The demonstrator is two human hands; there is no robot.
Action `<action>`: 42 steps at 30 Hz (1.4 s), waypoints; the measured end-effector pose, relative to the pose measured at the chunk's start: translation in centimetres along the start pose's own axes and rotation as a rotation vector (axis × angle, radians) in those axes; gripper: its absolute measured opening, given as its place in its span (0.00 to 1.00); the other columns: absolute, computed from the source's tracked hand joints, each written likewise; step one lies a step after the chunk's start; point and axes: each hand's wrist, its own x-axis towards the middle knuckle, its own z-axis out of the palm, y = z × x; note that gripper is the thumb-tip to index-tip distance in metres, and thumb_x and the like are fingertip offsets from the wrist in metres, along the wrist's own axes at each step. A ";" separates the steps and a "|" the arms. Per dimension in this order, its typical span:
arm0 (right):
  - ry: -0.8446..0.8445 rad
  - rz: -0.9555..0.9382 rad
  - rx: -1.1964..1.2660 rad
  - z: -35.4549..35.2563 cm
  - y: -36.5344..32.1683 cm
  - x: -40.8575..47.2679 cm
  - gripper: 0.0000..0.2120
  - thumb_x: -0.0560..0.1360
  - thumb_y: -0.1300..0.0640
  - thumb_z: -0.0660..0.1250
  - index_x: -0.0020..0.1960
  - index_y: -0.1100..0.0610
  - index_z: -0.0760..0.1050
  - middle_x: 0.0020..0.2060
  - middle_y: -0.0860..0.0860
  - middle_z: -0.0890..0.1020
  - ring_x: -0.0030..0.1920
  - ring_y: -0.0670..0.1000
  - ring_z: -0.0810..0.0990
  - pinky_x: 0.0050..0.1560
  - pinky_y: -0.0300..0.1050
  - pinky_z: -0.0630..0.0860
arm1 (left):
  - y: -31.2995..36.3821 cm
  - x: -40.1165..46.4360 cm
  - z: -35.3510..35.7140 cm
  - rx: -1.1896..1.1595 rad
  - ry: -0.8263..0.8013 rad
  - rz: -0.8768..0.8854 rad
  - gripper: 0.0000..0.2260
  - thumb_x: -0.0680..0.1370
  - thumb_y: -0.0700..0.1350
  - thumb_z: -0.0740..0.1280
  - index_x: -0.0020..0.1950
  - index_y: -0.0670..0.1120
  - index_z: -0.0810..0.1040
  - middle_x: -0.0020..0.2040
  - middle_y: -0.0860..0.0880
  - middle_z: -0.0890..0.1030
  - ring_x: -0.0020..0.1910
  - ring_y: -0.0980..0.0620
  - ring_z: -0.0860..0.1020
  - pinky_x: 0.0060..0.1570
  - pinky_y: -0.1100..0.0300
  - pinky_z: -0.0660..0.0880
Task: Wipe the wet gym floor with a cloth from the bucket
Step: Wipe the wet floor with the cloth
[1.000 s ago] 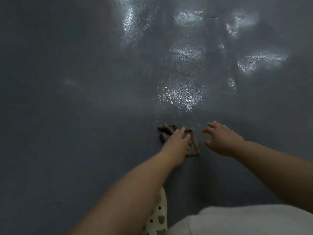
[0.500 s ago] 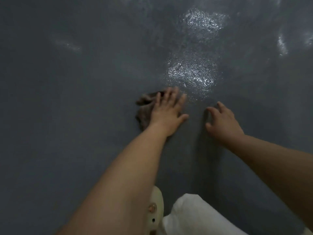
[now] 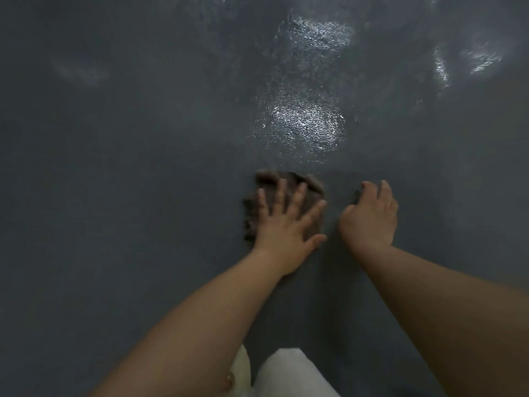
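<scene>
Flat-palmed, fingers spread, my left hand point(image 3: 286, 222) presses down on the brown cloth point(image 3: 289, 183) against the dark grey gym floor point(image 3: 128, 181).

Right hand point(image 3: 369, 216) is just beside the cloth, resting on the floor with loosely bent fingers, holding nothing. Wet shiny patch point(image 3: 303, 127) sits just beyond the cloth. No readable writing anywhere. White trouser knee point(image 3: 289, 371) and pale slipper point(image 3: 240, 373) are well back from the cloth.

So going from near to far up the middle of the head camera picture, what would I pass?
White-clothed knee → left hand pressed flat on the brown cloth → bright wet patch on the grey floor → second shiny patch.
</scene>
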 end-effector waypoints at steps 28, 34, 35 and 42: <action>-0.207 -0.474 -0.209 3.6 -6.8 -1.9 0.25 0.80 0.52 0.55 0.75 0.57 0.56 0.77 0.53 0.52 0.75 0.60 0.49 0.74 0.52 0.48 | -5.6 -5.7 2.4 0.001 0.079 -0.277 0.28 0.74 0.63 0.49 0.73 0.59 0.63 0.76 0.44 0.60 0.73 0.32 0.56 0.63 0.29 0.45; -0.215 -0.565 -0.195 3.9 -7.5 -2.5 0.25 0.80 0.52 0.54 0.76 0.54 0.56 0.77 0.57 0.49 0.75 0.60 0.50 0.75 0.52 0.47 | -8.9 -2.6 -0.1 -0.004 0.027 -0.211 0.28 0.78 0.64 0.50 0.75 0.63 0.42 0.77 0.52 0.37 0.75 0.41 0.34 0.68 0.36 0.34; -0.234 -0.615 -0.208 4.0 -7.6 -2.8 0.26 0.80 0.51 0.55 0.76 0.54 0.56 0.77 0.57 0.49 0.75 0.60 0.50 0.74 0.53 0.48 | -9.8 -2.5 -0.1 -0.019 0.031 -0.247 0.28 0.78 0.64 0.50 0.76 0.62 0.42 0.77 0.52 0.37 0.75 0.42 0.35 0.68 0.36 0.35; -0.363 -0.753 -0.374 4.9 -7.8 -5.6 0.29 0.80 0.47 0.53 0.78 0.51 0.48 0.77 0.55 0.44 0.75 0.62 0.45 0.75 0.56 0.47 | -17.9 -8.2 1.2 -0.156 0.100 -0.781 0.29 0.79 0.63 0.51 0.76 0.60 0.43 0.78 0.50 0.41 0.76 0.41 0.40 0.70 0.37 0.42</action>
